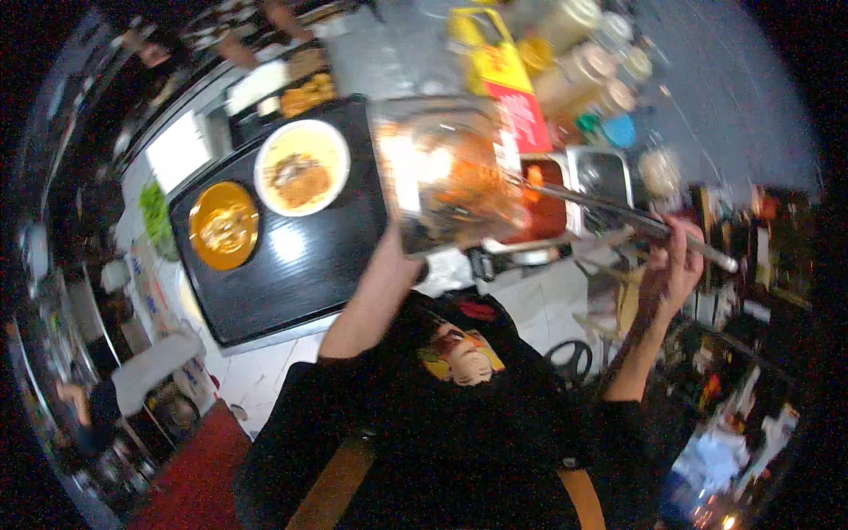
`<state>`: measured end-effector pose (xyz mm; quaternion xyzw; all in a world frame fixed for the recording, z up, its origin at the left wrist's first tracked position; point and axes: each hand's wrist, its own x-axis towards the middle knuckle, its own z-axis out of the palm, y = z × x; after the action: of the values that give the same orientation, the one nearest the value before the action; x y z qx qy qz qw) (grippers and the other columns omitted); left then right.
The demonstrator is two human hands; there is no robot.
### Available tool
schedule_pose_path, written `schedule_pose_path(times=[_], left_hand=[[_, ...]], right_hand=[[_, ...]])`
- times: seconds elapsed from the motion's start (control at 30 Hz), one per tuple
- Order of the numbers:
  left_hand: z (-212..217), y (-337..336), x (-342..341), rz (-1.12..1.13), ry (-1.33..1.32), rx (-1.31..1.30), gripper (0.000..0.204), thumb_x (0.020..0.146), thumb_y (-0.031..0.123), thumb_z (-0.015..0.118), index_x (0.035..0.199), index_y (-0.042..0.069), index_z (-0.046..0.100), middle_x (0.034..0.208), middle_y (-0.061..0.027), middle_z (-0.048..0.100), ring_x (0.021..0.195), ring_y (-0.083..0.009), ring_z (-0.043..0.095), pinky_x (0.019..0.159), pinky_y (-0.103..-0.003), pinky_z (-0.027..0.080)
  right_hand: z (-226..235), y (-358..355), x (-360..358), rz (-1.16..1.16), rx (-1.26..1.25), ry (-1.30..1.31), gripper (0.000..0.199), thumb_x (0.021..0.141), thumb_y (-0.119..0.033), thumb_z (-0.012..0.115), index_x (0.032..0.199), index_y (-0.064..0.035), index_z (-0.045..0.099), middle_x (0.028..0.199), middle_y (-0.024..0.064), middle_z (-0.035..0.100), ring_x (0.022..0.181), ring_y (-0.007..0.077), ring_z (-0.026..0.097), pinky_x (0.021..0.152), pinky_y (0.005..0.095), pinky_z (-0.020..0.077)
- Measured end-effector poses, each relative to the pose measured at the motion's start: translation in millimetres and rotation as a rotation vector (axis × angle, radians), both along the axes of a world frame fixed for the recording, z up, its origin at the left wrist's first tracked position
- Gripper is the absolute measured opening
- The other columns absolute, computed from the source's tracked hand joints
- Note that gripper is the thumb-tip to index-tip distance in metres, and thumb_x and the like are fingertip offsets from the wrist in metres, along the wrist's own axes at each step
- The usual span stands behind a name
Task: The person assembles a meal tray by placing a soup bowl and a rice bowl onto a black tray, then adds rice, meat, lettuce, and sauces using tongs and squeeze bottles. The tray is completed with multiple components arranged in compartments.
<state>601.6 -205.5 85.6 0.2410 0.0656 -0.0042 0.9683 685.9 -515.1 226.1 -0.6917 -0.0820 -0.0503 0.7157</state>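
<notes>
My left hand [406, 256] is closed on the lower edge of a clear rectangular container [442, 221], tilted and blurred by motion; its fingers are mostly hidden. Orange-red food pieces [468, 150] show inside, behind a bright glare. My right hand [676, 269] grips the far end of a long, slim metal utensil [609, 205]. Its other end reaches the container's right side, by an orange piece; whether it is tongs or a spoon I cannot make out. Left of the container, a white bowl of food [303, 168] and an orange-brown bowl [223, 227] stand on a black tray [309, 283].
Behind the container are a yellow-and-red box [512, 84] and several bottles [583, 75]. Metal pans [601, 172] sit to its right, one with red sauce. Food trays [305, 93] line the far left, near a co-worker's arms [287, 18]. Another person's arm [159, 375] shows lower left.
</notes>
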Motion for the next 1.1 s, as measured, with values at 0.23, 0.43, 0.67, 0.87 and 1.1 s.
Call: schedule_pose_path(times=[0.23, 0.43, 0.67, 0.87, 1.1], left_hand=[[-8.0, 39.5, -28.4, -0.116, -0.310, -0.735, 0.071, 0.099, 0.057, 0.041, 0.147, 0.005, 0.038, 0.143, -0.0171, 0.051, 0.125, -0.0341, 0.056, 0.105, -0.054, 0.046], [-17.7, 57.2, -37.6, -0.119, -0.247, -0.715, 0.070, 0.101, 0.055, 0.040, 0.148, 0.004, 0.036, 0.146, -0.0188, 0.047, 0.128, -0.0351, 0.053, 0.107, -0.055, 0.044], [-5.6, 35.7, -33.6, -0.106, -0.206, -0.667, 0.065, 0.103, 0.052, 0.036, 0.149, 0.005, 0.035, 0.147, -0.0172, 0.046, 0.130, -0.0341, 0.051, 0.108, -0.053, 0.044], [-8.0, 52.4, -45.6, -0.058, -0.023, -0.286, 0.064, 0.103, 0.051, 0.037, 0.149, 0.006, 0.035, 0.147, -0.0171, 0.046, 0.130, -0.0340, 0.051, 0.108, -0.053, 0.044], [-5.9, 35.7, -46.9, -0.001, 0.058, -0.121, 0.064, 0.103, 0.051, 0.037, 0.149, 0.006, 0.036, 0.147, -0.0170, 0.046, 0.130, -0.0338, 0.051, 0.108, -0.053, 0.044]], right_hand=[[-48.5, 75.5, -18.7, 0.104, 0.122, 0.155, 0.016, 0.098, -0.013, 0.060, 0.105, 0.0011, 0.060, 0.099, 0.0090, 0.064, 0.085, 0.0191, 0.066, 0.072, 0.0311, 0.0575], [-39.4, 100.2, -33.2, 0.051, -0.028, 0.142, 0.017, 0.098, -0.017, 0.062, 0.107, -0.0020, 0.062, 0.097, 0.0063, 0.065, 0.084, 0.0113, 0.061, 0.067, 0.0219, 0.0486], [-25.7, 43.8, -36.5, 0.003, 0.041, 0.078, 0.020, 0.099, -0.017, 0.060, 0.110, -0.0005, 0.060, 0.101, 0.0157, 0.069, 0.088, 0.0217, 0.069, 0.072, 0.0312, 0.0544], [-59.8, -21.6, -25.4, -0.211, -0.365, -0.005, 0.019, 0.096, -0.018, 0.065, 0.105, -0.0015, 0.065, 0.100, 0.0116, 0.071, 0.079, 0.0147, 0.067, 0.062, 0.0221, 0.0477], [-91.7, -13.9, -2.5, 0.036, -0.669, -0.222, 0.017, 0.088, -0.006, 0.071, 0.103, 0.0023, 0.069, 0.095, 0.0109, 0.071, 0.082, 0.0196, 0.067, 0.077, 0.0309, 0.0520]])
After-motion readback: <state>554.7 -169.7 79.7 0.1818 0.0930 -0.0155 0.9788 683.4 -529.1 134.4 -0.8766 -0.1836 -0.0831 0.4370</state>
